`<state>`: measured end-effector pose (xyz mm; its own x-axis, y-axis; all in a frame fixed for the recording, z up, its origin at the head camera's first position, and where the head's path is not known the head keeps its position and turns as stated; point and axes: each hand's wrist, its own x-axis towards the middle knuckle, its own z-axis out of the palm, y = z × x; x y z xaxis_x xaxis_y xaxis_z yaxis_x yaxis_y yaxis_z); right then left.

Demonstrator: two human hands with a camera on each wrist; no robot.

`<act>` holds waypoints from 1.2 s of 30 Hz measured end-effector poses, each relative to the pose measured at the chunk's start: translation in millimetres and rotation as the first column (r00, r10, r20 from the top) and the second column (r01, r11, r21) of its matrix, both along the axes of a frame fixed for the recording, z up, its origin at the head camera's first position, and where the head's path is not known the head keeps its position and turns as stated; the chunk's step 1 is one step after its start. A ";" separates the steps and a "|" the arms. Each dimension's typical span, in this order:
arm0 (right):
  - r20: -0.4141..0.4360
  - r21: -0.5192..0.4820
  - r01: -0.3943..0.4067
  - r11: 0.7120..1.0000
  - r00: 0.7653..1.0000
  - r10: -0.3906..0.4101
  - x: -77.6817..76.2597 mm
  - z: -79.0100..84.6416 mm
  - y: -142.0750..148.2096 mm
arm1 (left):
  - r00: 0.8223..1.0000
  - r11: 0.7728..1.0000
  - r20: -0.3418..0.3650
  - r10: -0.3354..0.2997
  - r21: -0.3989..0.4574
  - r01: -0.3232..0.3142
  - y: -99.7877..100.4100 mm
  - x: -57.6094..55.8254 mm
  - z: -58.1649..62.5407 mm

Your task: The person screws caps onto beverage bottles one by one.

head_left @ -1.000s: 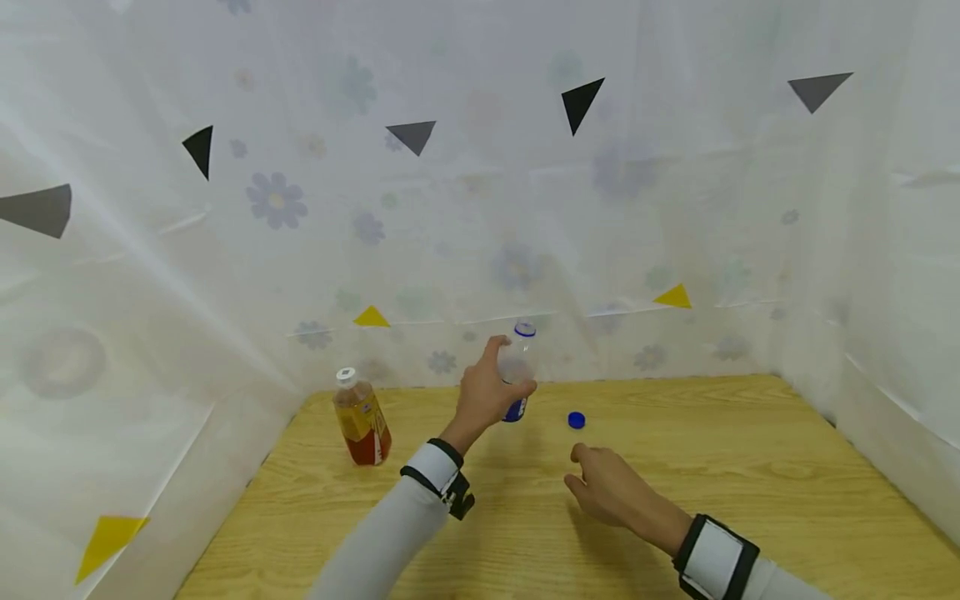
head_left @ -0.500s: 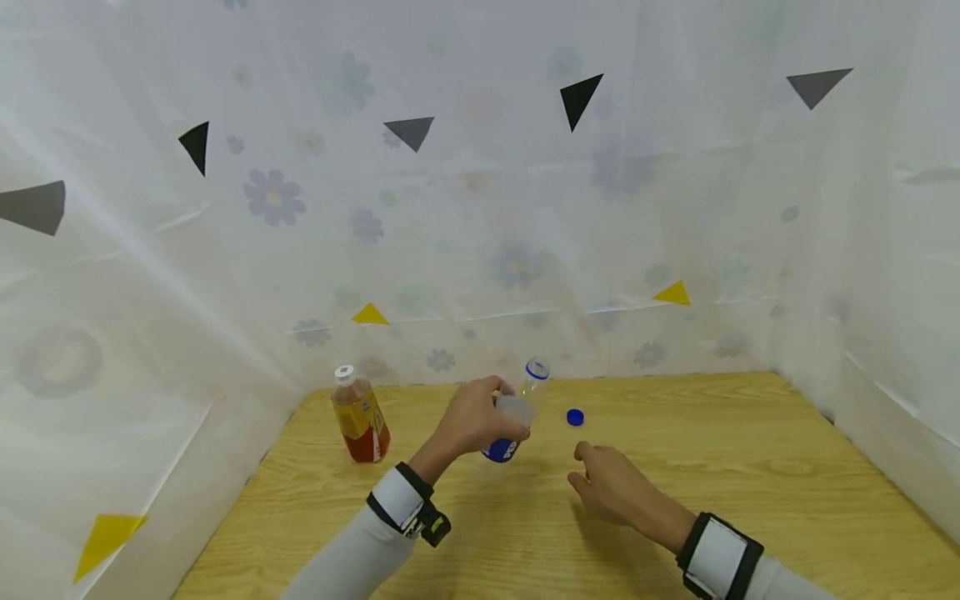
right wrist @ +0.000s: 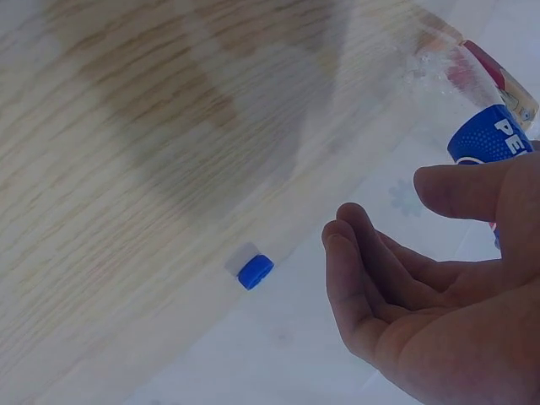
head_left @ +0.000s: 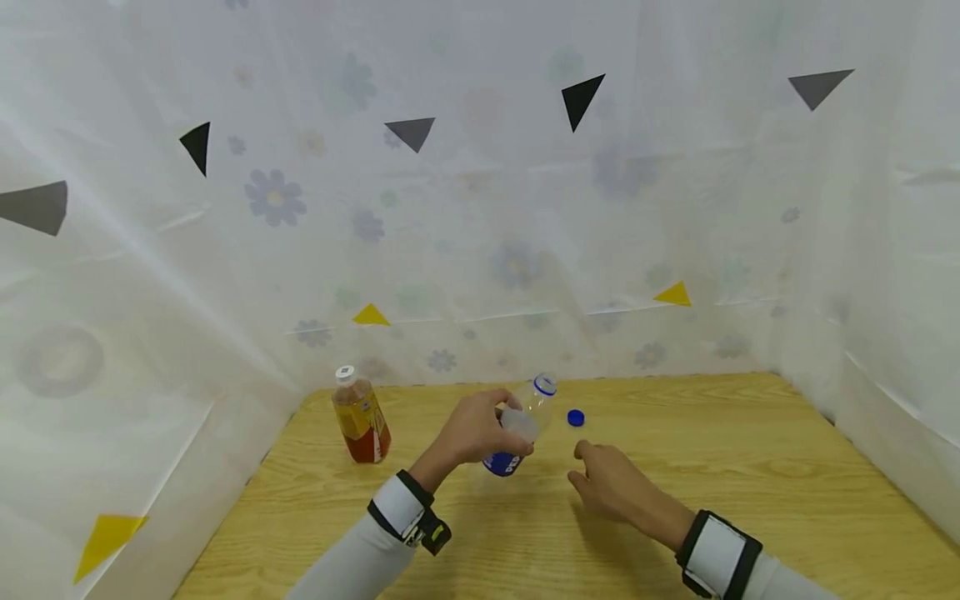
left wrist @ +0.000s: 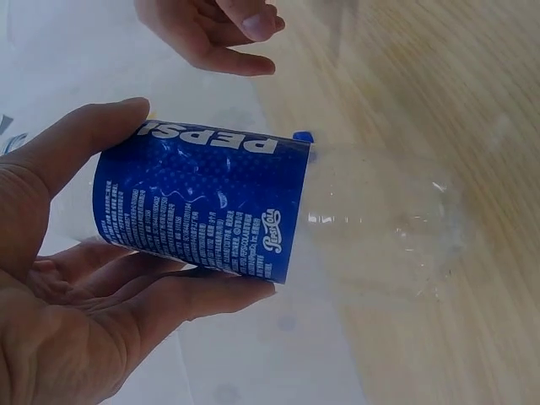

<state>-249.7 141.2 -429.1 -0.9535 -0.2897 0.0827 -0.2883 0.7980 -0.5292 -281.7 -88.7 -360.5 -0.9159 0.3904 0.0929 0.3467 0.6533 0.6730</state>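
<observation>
I see the left hand curled round the tilted, uncapped bottle at mid-frame, apparently positioning it, while the right hand, lower right, hangs loosely bent around nothing near the blue cap, so setting down would probably call for righting the bottle.

sleeves: pale grey | wristbands: white, black-edged | left-wrist device: black, yellow mark

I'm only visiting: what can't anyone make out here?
Head view: part of the clear bottle, behind the left hand.
Head view: writing on the amber bottle, too small.
Left wrist view: fine print on the label, too small and blurred.
Right wrist view: part of the label, behind the right hand.
</observation>
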 end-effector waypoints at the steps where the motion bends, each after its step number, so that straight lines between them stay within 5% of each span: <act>1: -0.001 0.000 0.004 1.000 1.000 -0.004 -0.9 0.4 0.2 | 1.000 1.000 0.002 0.000 0.001 0.000 0.1 0.0 -0.2; 9: -0.122 0.000 0.036 0.999 0.992 -0.036 -17.8 14.4 3.4 | 1.000 1.000 -0.002 -0.007 0.004 0.007 1.4 1.1 -0.2; 15: -0.266 -0.034 0.095 0.995 0.959 -0.100 -53.4 37.3 6.7 | 1.000 1.000 0.001 -0.008 0.009 0.008 2.3 1.4 -0.9; 20: -0.269 -0.057 0.134 0.989 0.952 -0.145 -82.8 45.6 1.1 | 1.000 1.000 -0.001 -0.001 0.019 0.001 1.1 0.6 -1.9; 27: -0.169 0.001 0.204 0.979 0.965 -0.201 -111.1 11.3 -6.5 | 1.000 1.000 0.007 0.008 0.025 -0.008 -2.7 0.4 -2.3; 36: -0.142 0.080 0.262 0.962 0.958 -0.249 -114.0 -40.0 -5.1 | 1.000 1.000 0.017 0.013 0.006 -0.013 -4.7 -0.4 -1.8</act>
